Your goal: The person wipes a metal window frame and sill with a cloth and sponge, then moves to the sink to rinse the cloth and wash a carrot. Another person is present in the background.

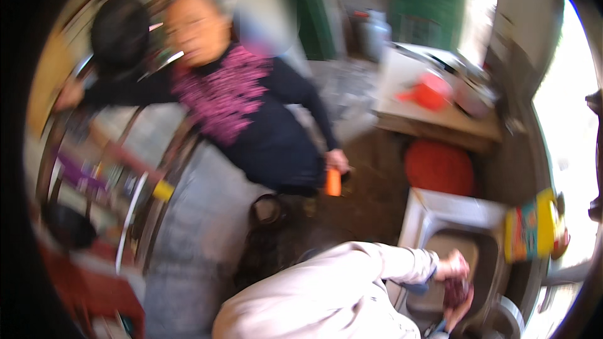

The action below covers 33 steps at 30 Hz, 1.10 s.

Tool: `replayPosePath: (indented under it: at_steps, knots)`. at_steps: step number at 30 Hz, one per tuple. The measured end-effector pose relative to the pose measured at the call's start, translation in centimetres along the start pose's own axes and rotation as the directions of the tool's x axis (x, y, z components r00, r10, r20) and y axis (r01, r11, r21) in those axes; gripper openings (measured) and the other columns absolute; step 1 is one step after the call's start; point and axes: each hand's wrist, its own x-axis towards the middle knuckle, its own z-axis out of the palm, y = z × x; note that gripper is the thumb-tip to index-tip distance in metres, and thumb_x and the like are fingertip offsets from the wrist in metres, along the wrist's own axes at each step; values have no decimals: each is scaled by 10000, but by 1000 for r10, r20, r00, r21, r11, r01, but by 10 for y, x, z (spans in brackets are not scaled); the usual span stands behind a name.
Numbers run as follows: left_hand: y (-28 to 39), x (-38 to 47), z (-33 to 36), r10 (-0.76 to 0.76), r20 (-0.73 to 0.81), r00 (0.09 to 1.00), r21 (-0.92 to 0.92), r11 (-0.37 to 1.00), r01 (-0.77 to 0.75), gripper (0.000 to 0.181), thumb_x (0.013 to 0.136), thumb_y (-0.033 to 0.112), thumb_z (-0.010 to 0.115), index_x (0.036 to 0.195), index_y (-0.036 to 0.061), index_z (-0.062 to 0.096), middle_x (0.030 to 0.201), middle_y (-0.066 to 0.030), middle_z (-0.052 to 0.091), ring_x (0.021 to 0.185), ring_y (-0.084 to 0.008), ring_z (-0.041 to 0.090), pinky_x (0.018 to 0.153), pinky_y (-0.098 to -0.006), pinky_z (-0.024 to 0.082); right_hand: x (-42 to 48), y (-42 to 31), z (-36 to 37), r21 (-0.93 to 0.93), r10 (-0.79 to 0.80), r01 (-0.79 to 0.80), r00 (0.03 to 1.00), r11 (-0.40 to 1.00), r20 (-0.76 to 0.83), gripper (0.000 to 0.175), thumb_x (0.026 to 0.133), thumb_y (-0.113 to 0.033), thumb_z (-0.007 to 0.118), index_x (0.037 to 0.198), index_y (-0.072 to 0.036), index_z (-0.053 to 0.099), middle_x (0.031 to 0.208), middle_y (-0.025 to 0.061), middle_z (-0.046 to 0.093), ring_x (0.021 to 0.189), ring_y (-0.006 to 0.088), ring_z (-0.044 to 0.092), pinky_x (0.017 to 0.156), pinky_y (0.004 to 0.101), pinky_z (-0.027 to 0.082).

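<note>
A dark reddish-purple lump, possibly meat, is over the metal sink basin. My right hand holds it from the lower side, with the fingers around its edge. My left hand, at the end of a beige sleeve, is just above the lump with curled fingers. Blur hides whether it grips anything.
A yellow jug with a label stands on the sink's far rim. Beyond the sink, a table bears a red plastic ladle, with a red round tub below. Another person stands nearby, holding an orange-handled object.
</note>
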Motion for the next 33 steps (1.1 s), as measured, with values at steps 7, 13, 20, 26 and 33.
replayPosePath:
  at_steps: [7, 13, 20, 26, 33]
  knots:
    - [2, -20, 9, -441, -101, 892, -154, 893, 424, 211, 848, 216, 671, 972, 46, 689, 869, -22, 677, 736, -82, 600, 675, -223, 477, -43, 31, 13, -123, -422, 405, 839, 906, -344, 297, 797, -135, 528, 1078, -46, 562, 991, 61, 588, 916, 191, 576, 830, 301, 476]
    - [-3, 3, 14, -444, 12, 896, 50, 895, 443, 229, 762, 247, 749, 875, 55, 700, 792, -7, 675, 706, -75, 589, 663, -237, 465, -43, 26, 14, -187, -478, 440, 798, 879, -368, 304, 784, -128, 524, 1073, -43, 565, 1002, 60, 583, 929, 185, 565, 842, 298, 464]
    - [-3, 17, 46, -438, 18, 899, 156, 889, 430, 135, 661, 150, 716, 706, 23, 705, 639, -30, 647, 588, -106, 590, 564, -270, 479, -52, 32, 22, -199, -515, 478, 749, 856, -416, 277, 828, -153, 544, 1079, -41, 580, 1037, 61, 600, 972, 190, 569, 888, 311, 457]
    - [-13, 19, 78, -491, 69, 868, 128, 867, 481, 90, 679, 129, 680, 665, 40, 675, 607, -14, 614, 575, -96, 562, 542, -280, 464, -73, 36, 19, -237, -498, 441, 710, 866, -499, 266, 838, -135, 528, 1082, -40, 577, 1049, 52, 586, 977, 180, 560, 896, 303, 450]
    - [-12, 22, 80, -494, 26, 869, 178, 858, 482, 222, 700, 102, 706, 898, 3, 692, 803, -93, 684, 713, -154, 644, 671, -286, 525, -86, 23, 20, -241, -531, 482, 662, 842, -529, 280, 842, -127, 545, 1106, -37, 569, 1053, 72, 595, 977, 186, 567, 881, 302, 464]
